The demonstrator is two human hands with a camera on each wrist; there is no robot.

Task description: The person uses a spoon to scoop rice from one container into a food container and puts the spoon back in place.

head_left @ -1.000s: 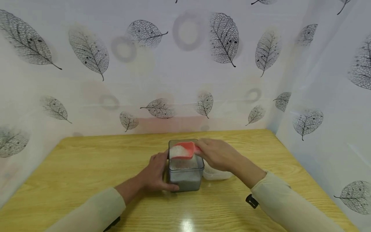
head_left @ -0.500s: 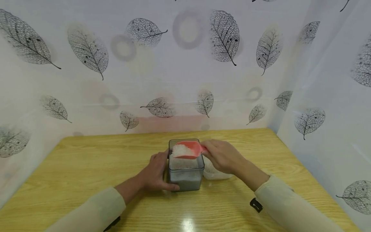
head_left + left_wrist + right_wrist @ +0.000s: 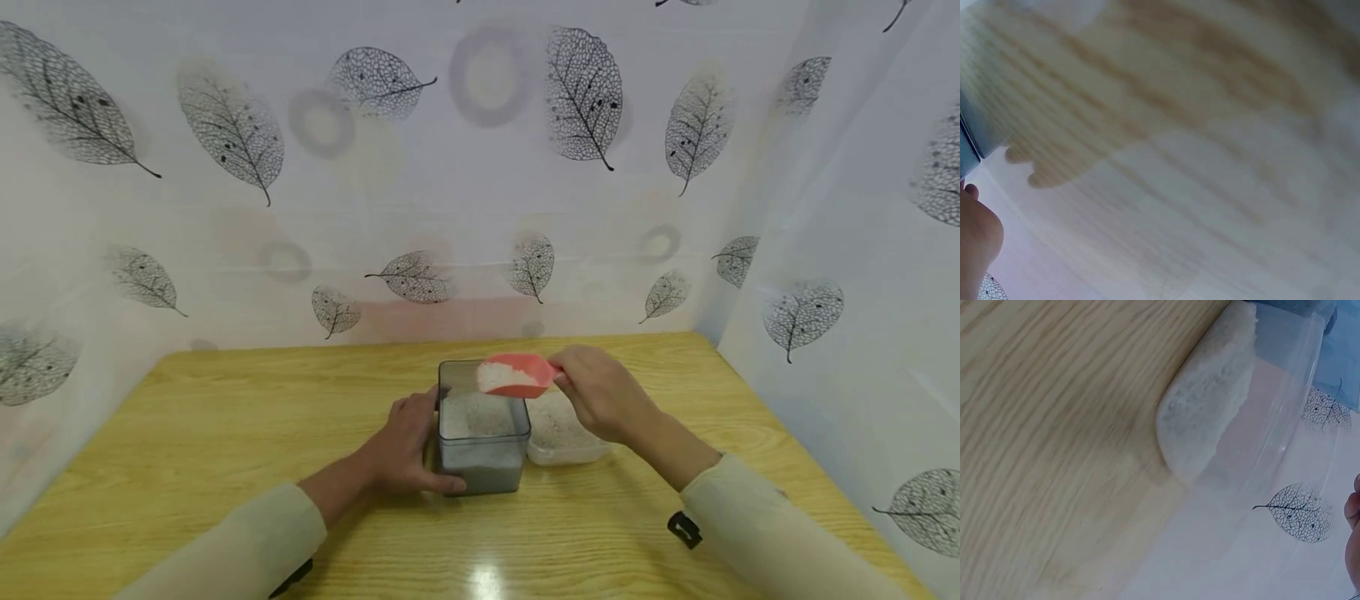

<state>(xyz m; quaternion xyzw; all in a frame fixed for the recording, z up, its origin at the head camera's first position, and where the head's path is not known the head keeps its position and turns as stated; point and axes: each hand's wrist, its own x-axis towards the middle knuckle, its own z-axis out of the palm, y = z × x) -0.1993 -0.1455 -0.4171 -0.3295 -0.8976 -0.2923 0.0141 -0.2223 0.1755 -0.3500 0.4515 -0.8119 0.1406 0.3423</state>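
Pink scoop (image 3: 534, 368); grey container (image 3: 482, 467), perhaps bluish; leaf-patterned backdrop (image 3: 465, 183); yellow-grained table (image 3: 255, 425).

2 grips (image 3: 405, 450) (image 3: 606, 393), 1 scoop (image 3: 534, 372), 2 contnrs (image 3: 482, 465) (image 3: 570, 455), 2 slvs (image 3: 247, 533) (image 3: 761, 521), 1 tbl (image 3: 262, 425)

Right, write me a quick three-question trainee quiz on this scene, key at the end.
1. Short answer: which hand grips the see-through gray container?
2. True or false: the right hand holds a pink scoop with white rice-like grains in it.
3. Fill in the blank: as the head camera sees it, the clear plastic tub stands to the ____ of the gray container.

Key:
1. The left hand.
2. True.
3. Right.
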